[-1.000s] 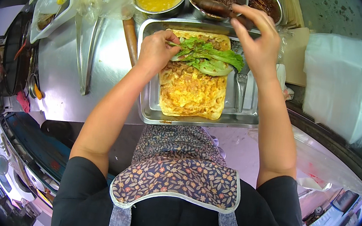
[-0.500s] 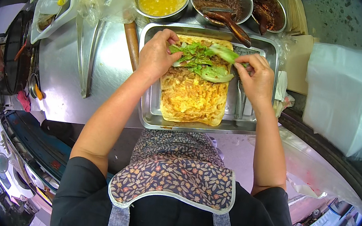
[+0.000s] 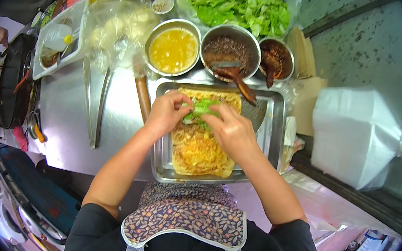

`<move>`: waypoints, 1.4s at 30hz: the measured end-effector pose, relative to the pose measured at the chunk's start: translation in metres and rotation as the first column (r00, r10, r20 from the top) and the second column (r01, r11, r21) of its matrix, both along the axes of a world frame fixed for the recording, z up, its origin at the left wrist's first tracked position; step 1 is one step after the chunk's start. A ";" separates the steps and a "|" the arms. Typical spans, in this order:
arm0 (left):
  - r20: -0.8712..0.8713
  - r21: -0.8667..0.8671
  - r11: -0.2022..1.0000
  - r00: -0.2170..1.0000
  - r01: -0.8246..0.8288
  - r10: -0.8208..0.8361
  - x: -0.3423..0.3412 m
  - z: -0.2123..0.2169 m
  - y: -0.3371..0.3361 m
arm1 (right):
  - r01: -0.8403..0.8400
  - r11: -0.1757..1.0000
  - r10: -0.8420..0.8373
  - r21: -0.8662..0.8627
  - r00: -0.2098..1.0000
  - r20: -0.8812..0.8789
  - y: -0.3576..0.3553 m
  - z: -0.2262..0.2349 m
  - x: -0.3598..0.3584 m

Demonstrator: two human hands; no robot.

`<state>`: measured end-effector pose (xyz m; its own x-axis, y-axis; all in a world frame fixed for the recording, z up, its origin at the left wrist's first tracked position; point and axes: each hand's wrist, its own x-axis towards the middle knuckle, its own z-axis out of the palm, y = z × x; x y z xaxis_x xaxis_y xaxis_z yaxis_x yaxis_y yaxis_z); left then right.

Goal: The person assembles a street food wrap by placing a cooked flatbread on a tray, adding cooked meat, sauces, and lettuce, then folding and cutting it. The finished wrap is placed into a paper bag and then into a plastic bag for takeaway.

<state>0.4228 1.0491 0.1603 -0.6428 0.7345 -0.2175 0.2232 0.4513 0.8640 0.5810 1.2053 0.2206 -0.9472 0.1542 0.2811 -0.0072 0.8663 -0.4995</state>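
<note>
A rectangular golden flatbread [image 3: 202, 156] with egg and brown sauce lies in a shallow steel tray [image 3: 273, 149] in front of me. Green lettuce [image 3: 204, 107] rests across its far part, between my hands. My left hand [image 3: 166, 113] pinches the lettuce at its left end, fingertips together. From the right, my right hand [image 3: 233, 132] reaches over the flatbread with its fingers closed on the lettuce; part of the leaf is hidden under it. A dark flat blade [image 3: 258, 115] lies in the tray on the right, partly covered by my right hand.
Behind the tray stand steel bowls of yellow liquid [image 3: 173, 51], dark brown paste [image 3: 228, 48] and red chili sauce [image 3: 275, 62]. A bag of lettuce [image 3: 241, 5] is beyond them. Long tongs [image 3: 94, 107] and a wooden rolling pin [image 3: 142, 97] lie left. Another person's hand [image 3: 1, 35] is far left.
My right hand has moved left over the flatbread, bringing its strip of lettuce to the pile. My left hand stays at the lettuce's left end. The view has tilted, showing the lettuce bag.
</note>
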 end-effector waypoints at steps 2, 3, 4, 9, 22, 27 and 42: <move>-0.066 -0.062 0.998 0.998 -0.006 0.002 0.003 0.015 0.004 | -0.024 0.989 0.022 -0.145 1.000 -0.015 0.014 0.051 -0.009; -0.052 -0.063 0.998 0.999 -0.020 0.017 0.004 0.022 0.003 | -0.012 0.978 0.001 -0.207 0.998 -0.055 0.028 0.071 -0.023; -0.043 -0.067 0.997 0.998 -0.048 0.046 0.004 0.025 0.000 | -0.017 0.963 -0.010 -0.270 0.995 -0.098 0.043 0.081 -0.040; 0.009 0.051 0.998 1.000 -0.021 0.021 0.011 0.029 0.006 | 0.478 0.859 -0.466 -0.186 0.879 0.104 0.190 0.034 -0.132; 0.119 0.031 0.999 0.993 -0.011 0.008 0.008 0.032 0.002 | 0.419 0.510 -0.499 -0.751 0.856 0.139 0.231 0.042 -0.205; 0.091 -0.024 0.997 0.994 0.067 -0.064 0.005 0.031 0.003 | 0.342 0.279 -0.494 -0.898 0.853 0.171 0.241 0.032 -0.190; 0.036 0.006 0.999 0.998 0.049 -0.049 0.009 0.034 0.003 | 0.542 0.823 -0.552 0.170 0.693 0.464 0.224 0.007 -0.176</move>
